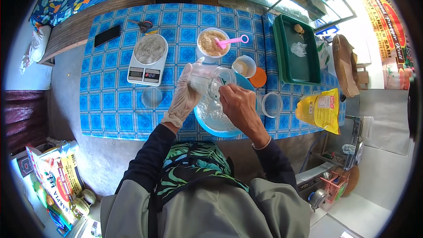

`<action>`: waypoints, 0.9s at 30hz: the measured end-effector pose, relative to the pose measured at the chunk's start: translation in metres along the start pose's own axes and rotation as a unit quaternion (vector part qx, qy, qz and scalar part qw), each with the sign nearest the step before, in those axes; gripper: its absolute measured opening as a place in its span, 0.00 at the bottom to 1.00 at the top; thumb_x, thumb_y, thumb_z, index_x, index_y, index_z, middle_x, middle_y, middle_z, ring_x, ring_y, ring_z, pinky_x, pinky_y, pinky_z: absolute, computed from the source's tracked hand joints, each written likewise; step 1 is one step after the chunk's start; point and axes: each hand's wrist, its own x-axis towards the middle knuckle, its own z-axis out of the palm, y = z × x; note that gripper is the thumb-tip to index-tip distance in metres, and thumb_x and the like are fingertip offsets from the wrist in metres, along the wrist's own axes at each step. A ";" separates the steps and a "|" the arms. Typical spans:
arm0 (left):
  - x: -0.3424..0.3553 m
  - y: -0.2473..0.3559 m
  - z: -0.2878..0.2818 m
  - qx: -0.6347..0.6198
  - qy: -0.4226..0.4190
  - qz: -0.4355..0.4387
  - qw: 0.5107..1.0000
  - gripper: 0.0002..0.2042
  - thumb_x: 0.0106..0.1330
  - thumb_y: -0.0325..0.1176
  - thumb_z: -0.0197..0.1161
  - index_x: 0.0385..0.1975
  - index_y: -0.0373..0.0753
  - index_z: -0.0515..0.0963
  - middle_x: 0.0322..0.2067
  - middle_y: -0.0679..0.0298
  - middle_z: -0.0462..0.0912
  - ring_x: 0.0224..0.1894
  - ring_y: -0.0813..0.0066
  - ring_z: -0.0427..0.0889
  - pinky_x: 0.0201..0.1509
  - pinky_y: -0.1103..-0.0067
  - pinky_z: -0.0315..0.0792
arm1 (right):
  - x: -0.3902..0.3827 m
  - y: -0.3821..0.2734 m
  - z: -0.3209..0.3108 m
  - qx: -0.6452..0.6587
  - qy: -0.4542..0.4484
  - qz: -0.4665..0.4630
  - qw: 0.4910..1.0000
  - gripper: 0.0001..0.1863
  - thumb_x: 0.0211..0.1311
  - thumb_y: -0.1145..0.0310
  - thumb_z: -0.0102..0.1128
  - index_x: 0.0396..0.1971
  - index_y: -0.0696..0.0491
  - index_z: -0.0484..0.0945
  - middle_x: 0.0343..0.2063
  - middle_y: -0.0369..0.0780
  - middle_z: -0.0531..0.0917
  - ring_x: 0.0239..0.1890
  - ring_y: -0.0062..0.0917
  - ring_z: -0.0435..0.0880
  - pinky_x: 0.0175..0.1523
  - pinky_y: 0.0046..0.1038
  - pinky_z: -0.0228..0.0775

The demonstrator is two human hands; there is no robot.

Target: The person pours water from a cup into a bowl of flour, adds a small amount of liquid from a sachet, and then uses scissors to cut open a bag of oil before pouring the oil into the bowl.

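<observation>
One blue-checked table (105,119); blue basin (244,82) at its near edge, white powder (214,117) inside; clear jar (204,80) held above the basin, tipped, mouth toward the person's right; looks stiff, probably fairly light; glass or plastic, can't tell, so treat as fragile; smooth wall likely slippery, best gripped round the body, clear of the mouth; left hand (184,96), gloved, wraps the jar body from the left, forearm angled inward; right hand (241,105), bare, back up, fingers curled at the mouth; whether they pinch anything, can't tell.
</observation>
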 end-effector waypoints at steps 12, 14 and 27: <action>-0.008 0.000 -0.003 -0.031 -0.001 -0.023 0.999 0.29 0.71 0.48 0.57 0.65 0.35 0.63 0.57 0.52 0.75 0.60 0.59 0.75 0.67 0.60 0.69 | -0.005 0.010 -0.037 0.420 -0.052 0.350 0.836 0.05 0.56 0.74 0.66 0.26 0.60 0.83 0.16 0.29 0.76 0.18 0.09 0.68 0.24 0.17 0.56; -0.009 0.000 -0.001 -0.072 0.024 -0.041 0.996 0.29 0.71 0.49 0.56 0.64 0.35 0.64 0.57 0.52 0.75 0.61 0.58 0.74 0.68 0.60 0.68 | -0.007 0.013 -0.043 0.453 -0.039 0.371 0.810 0.05 0.57 0.74 0.66 0.26 0.61 0.83 0.16 0.29 0.75 0.18 0.09 0.67 0.23 0.17 0.54; -0.013 -0.018 0.002 -0.072 0.016 -0.056 0.996 0.28 0.72 0.48 0.55 0.63 0.33 0.65 0.58 0.52 0.75 0.61 0.59 0.74 0.68 0.59 0.67 | -0.028 0.008 -0.040 0.384 -0.004 0.359 0.851 0.05 0.58 0.75 0.64 0.27 0.61 0.83 0.17 0.30 0.76 0.20 0.09 0.67 0.25 0.15 0.56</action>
